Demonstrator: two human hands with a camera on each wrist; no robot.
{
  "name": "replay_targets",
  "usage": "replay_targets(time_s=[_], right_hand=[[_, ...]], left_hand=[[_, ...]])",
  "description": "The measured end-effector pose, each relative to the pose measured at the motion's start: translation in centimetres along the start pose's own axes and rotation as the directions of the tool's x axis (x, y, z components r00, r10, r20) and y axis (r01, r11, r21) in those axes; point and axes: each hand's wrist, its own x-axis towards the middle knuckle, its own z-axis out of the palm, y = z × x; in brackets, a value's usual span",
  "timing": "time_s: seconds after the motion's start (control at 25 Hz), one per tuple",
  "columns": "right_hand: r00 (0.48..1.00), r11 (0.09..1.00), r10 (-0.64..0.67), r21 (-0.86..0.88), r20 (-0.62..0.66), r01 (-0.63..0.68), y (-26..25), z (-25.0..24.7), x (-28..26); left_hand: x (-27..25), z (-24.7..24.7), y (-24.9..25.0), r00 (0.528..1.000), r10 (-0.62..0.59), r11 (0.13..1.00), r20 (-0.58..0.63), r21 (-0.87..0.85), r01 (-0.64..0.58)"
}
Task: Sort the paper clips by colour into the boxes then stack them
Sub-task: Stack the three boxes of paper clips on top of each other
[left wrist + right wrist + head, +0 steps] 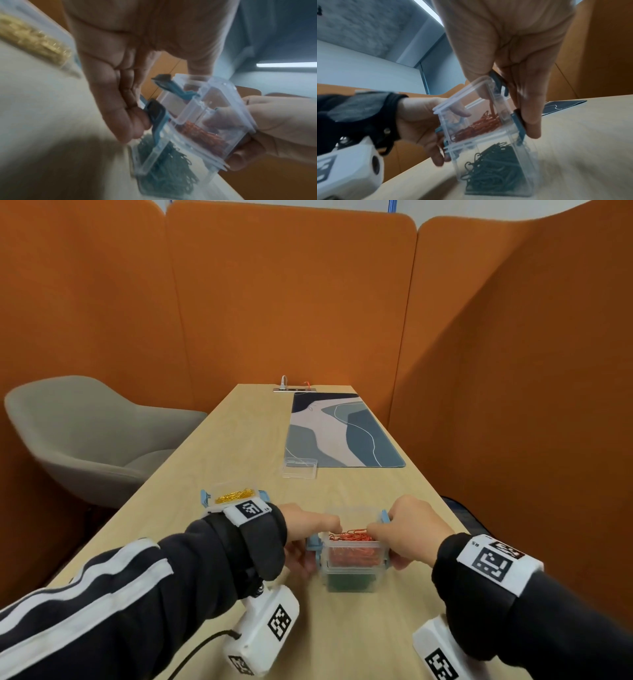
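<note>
A clear box of red paper clips sits stacked on a clear box of green paper clips near the table's front edge. My left hand grips the red box from the left, thumb on its rim and fingertips against the left blue latch. My right hand grips the red box from the right, fingers lying on the right blue latch. The green box stands on the table. A lidless box of yellow clips stands behind my left wrist.
A clear lid lies further back at the near edge of a blue patterned desk mat. Orange partitions enclose the wooden table. A grey chair stands to the left.
</note>
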Motion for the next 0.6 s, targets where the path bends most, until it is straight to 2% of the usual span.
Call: replay_targets(time_s=[0.16, 0.24, 0.32, 0.36, 0.4, 0.48, 0.52, 0.56, 0.6], right_hand=[[1.000, 1.000, 0.000, -0.021, -0.008, 0.000, -0.4, 0.2, -0.1], [1.000, 1.000, -0.001, -0.025, -0.002, 0.001, -0.5, 0.4, -0.1], [0.999, 1.000, 0.008, 0.013, 0.053, -0.008, -0.3, 0.2, -0.2], [0.996, 0.998, 0.017, 0.055, 0.092, -0.023, 0.0, 0.1, -0.1], [0.991, 0.994, 0.029, 0.099, 0.128, -0.042, 0.2, 0.0, -0.2], [0.985, 0.985, 0.059, 0.149, 0.159, -0.083, 0.5, -0.3, -0.2], [0.984, 0.982, 0.068, 0.162, 0.165, -0.095, 0.6, -0.4, -0.2], [0.984, 0.978, 0.069, 0.185, 0.167, -0.100, 0.6, -0.7, -0.1], [0.986, 0.971, 0.060, 0.219, 0.158, -0.094, 0.5, -0.9, -0.1]], left_hand=[[-0.6, 0.1, 1.7, 0.972, 0.163, 0.969, -0.170, 0.213, -0.126], [-0.6, 0.3, 1.9, 0.965, 0.196, 0.939, -0.174, 0.317, -0.133], [-0.1, -0.9, 1.6, 0.968, 0.191, 0.941, -0.160, 0.311, -0.135], [0.2, -2.1, 1.5, 0.957, 0.216, 0.933, -0.195, 0.331, -0.143], [0.7, -3.7, 1.2, 0.923, 0.273, 0.893, -0.272, 0.430, -0.138], [1.9, -7.4, -0.1, 0.847, 0.354, 0.756, -0.396, 0.655, -0.010], [2.7, -8.9, -1.2, 0.852, 0.324, 0.688, -0.410, 0.721, 0.086], [3.4, -10.1, -2.3, 0.877, 0.249, 0.627, -0.410, 0.759, 0.177], [3.9, -10.8, -3.4, 0.899, 0.168, 0.610, -0.404, 0.759, 0.227]])
